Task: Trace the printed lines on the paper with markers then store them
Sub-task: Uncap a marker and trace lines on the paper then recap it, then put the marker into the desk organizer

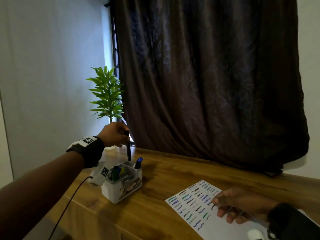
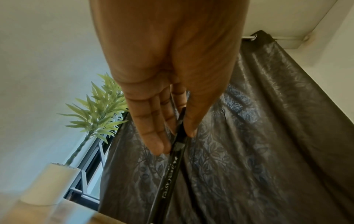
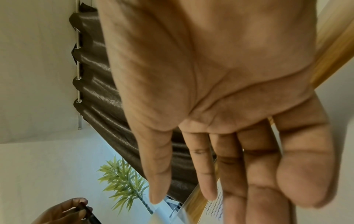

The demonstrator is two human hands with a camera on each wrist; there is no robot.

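My left hand [image 1: 119,135] pinches a black marker [image 1: 128,148] by its top and holds it upright just above the white marker holder [image 1: 121,189]. In the left wrist view the fingers [image 2: 153,136] and thumb grip the black marker [image 2: 170,174], which hangs downward. The holder has several markers in it, among them a blue-capped one [image 1: 139,161] and a dark green one [image 1: 115,173]. The white paper [image 1: 216,220] with rows of coloured wavy lines lies at the right. My right hand [image 1: 242,205] rests over the paper's right side, fingers [image 3: 206,174] straight and holding nothing.
A potted green plant [image 1: 107,94] in a white pot stands behind the holder at the table's [image 1: 155,213] back left corner. A dark brown curtain [image 1: 207,84] hangs behind the table. A black cable [image 1: 69,203] runs from my left wrist across the table's left edge.
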